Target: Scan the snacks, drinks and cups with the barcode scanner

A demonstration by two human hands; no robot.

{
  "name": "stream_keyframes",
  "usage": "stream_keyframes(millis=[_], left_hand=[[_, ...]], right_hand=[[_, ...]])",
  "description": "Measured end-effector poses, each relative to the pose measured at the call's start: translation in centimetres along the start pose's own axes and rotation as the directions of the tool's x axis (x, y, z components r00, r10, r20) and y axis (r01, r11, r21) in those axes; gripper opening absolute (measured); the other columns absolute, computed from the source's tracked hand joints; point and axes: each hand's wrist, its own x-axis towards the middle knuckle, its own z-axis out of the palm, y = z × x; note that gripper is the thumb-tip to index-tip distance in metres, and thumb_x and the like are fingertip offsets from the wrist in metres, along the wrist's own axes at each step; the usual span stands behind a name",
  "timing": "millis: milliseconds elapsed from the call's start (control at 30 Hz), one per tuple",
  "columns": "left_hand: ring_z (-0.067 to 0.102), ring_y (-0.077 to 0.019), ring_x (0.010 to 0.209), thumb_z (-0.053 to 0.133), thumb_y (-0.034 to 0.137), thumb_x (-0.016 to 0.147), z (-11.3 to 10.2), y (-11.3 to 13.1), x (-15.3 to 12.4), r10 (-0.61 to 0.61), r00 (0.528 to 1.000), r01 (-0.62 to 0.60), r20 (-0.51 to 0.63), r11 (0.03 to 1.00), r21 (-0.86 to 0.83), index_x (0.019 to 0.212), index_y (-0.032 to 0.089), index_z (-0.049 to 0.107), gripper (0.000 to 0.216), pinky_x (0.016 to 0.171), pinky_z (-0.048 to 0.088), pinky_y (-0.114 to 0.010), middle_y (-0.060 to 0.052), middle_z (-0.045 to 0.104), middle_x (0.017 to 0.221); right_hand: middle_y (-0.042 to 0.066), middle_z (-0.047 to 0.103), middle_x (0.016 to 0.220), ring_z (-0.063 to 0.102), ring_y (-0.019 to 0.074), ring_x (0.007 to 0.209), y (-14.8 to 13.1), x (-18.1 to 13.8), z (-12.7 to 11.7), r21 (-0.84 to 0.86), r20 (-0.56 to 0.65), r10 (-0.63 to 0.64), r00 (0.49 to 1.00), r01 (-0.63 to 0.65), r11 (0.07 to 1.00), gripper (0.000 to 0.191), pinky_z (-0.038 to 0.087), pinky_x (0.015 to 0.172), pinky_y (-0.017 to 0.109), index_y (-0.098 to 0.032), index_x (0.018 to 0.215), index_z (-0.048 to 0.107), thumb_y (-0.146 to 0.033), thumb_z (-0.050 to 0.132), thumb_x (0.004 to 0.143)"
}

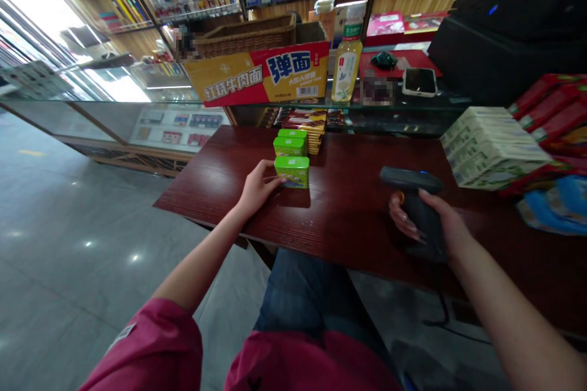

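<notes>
Head view, nearest green box [292, 171] right of left hand [258, 188] pinching it, right hand [450, 227] gripping scanner [424, 214]

A shop; stocked shelves [202, 14], glass showcase [103, 121], barcode scanner [427, 220].

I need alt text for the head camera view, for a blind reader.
A person's right hand holds a dark handheld scanner over a brown table, while the left hand holds a small green box. Similar green boxes stand just behind; beyond, a bottle stands beside a large carton.
</notes>
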Motion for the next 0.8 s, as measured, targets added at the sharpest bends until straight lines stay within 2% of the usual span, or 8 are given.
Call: stream_keyframes(millis=[67, 133, 267, 600, 667, 733, 800], left_hand=[[0.066, -0.0234, 0.11, 0.078, 0.032, 0.085, -1.2, -0.3, 0.4, 0.063, 0.996, -0.049, -0.061, 0.976, 0.213, 0.107, 0.02, 0.063, 0.029, 0.098, 0.055, -0.04, -0.007, 0.07, 0.113], [0.066, -0.0231, 0.108, 0.077, 0.029, 0.086, -1.8, -0.5, 0.9, 0.097, 0.992, -0.066, -0.076, 0.94, 0.334, 0.105, 0.02, 0.063, 0.025, 0.098, 0.053, -0.038, -0.007, 0.071, 0.111], [0.067, -0.0225, 0.107, 0.073, 0.026, 0.09, -1.8, -0.8, 1.9, 0.119, 0.991, -0.085, -0.065, 0.92, 0.383, 0.107, 0.019, 0.063, 0.021, 0.096, 0.053, -0.035, -0.008, 0.072, 0.112], [0.07, -0.0264, 0.107, 0.07, 0.032, 0.092, -1.7, -0.6, 2.1, 0.142, 0.989, -0.106, -0.033, 0.858, 0.502, 0.113, 0.019, 0.066, 0.025, 0.096, 0.055, -0.038, -0.01, 0.074, 0.114], [0.07, -0.0261, 0.103, 0.071, 0.036, 0.091, -1.6, -0.5, 1.9, 0.155, 0.987, -0.114, -0.045, 0.868, 0.483, 0.122, 0.02, 0.063, 0.036, 0.093, 0.058, -0.04, -0.009, 0.072, 0.115], [0.071, -0.0236, 0.095, 0.076, 0.038, 0.087, -1.4, -0.5, 1.5, 0.181, 0.979, -0.127, -0.094, 0.902, 0.413, 0.142, 0.023, 0.049, 0.063, 0.082, 0.062, -0.04, -0.009, 0.067, 0.122], [0.069, -0.0242, 0.096, 0.08, 0.039, 0.084, -1.4, -0.6, 1.1, 0.297, 0.944, -0.218, -0.147, 0.891, 0.398, 0.152, 0.027, 0.037, 0.082, 0.075, 0.063, -0.04, -0.01, 0.061, 0.129]], right_hand=[[0.001, 0.048, 0.065, 0.035, 0.0094, 0.046, -0.1, -0.2, 0.3, -0.025, -0.028, 0.007, 1.0, -0.008, 1.0, 0.044, 0.028, 0.036, 0.021, -0.02, 0.079, 0.069, -0.065, 0.073, 0.081], [0.001, 0.047, 0.065, 0.034, 0.0092, 0.045, -0.1, -0.3, 0.5, -0.044, -0.049, 0.011, 0.999, -0.013, 0.999, 0.045, 0.027, 0.037, 0.022, -0.021, 0.078, 0.069, -0.065, 0.073, 0.081], [0.001, 0.047, 0.065, 0.033, 0.0096, 0.046, -0.1, -0.4, 0.4, -0.054, -0.082, -0.005, 0.997, 0.0, 0.999, 0.043, 0.026, 0.037, 0.022, -0.021, 0.079, 0.068, -0.064, 0.071, 0.083], [0.001, 0.051, 0.066, 0.036, 0.01, 0.045, 0.8, 0.5, -1.2, 0.051, 0.032, -0.046, 0.998, 0.045, 0.998, 0.044, 0.031, 0.034, 0.021, -0.016, 0.084, 0.067, -0.06, 0.074, 0.081], [0.0, 0.052, 0.065, 0.036, 0.0093, 0.044, 0.8, 0.4, -1.3, 0.078, 0.028, -0.068, 0.997, 0.066, 0.995, 0.045, 0.03, 0.033, 0.02, -0.016, 0.084, 0.066, -0.06, 0.074, 0.08], [0.0, 0.052, 0.066, 0.038, 0.0093, 0.044, 0.6, -0.1, -1.7, 0.096, -0.005, -0.1, 0.995, 0.1, 0.99, 0.044, 0.032, 0.034, 0.02, -0.016, 0.085, 0.066, -0.059, 0.073, 0.081], [0.0, 0.054, 0.068, 0.042, 0.0101, 0.047, 0.4, -1.3, -2.3, 0.122, -0.06, -0.129, 0.99, 0.135, 0.983, 0.042, 0.035, 0.036, 0.02, -0.015, 0.089, 0.066, -0.056, 0.072, 0.082]])
